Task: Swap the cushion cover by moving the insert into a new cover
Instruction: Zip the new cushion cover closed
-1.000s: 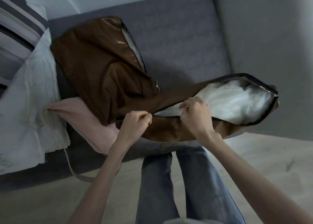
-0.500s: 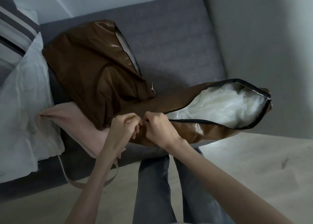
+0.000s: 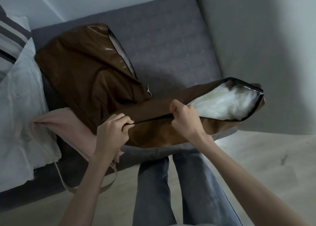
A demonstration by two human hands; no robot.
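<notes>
Hands grip brown cover holding white insert

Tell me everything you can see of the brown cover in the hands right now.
The brown cover looks like smooth, slightly shiny fabric and lies across the front edge of the grey sofa. A black zip runs along its top edge: shut between the hands, gaping open to the right, where the white insert shows inside. The left hand pinches the zip's shut end; the right hand grips where the opening begins. Its left end overlaps another brown cushion.

Brown cover, white insert
</notes>
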